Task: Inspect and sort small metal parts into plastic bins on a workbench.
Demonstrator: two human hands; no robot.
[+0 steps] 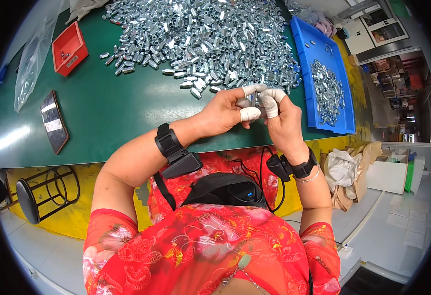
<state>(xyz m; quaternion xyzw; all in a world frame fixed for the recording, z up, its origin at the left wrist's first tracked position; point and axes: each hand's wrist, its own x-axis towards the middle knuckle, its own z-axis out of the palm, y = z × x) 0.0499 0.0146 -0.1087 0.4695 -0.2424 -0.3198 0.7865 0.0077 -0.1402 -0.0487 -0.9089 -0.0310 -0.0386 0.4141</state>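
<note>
Over the near side of the green table, my two hands meet fingertip to fingertip, with white covers on several fingers. My left hand (221,112) is closed in a pinch on a small silver metal hex fitting (253,100), mostly hidden by the fingers. Pressed close against it from the right, the fingers of my right hand (284,120) are closed too; what they grip is hidden. Just beyond the hands spreads a large heap of similar shiny hex fittings (210,44). To their right, a blue tray (345,105) holds a smaller pile of fittings.
A red bin (80,45) with a few small pieces stands at the far left of the green table (132,103). Nearer lies a dark phone-like slab (54,122) beside a clear plastic bag (34,64). A black stool (28,201) stands below left; crumpled cloth (343,169) lies right.
</note>
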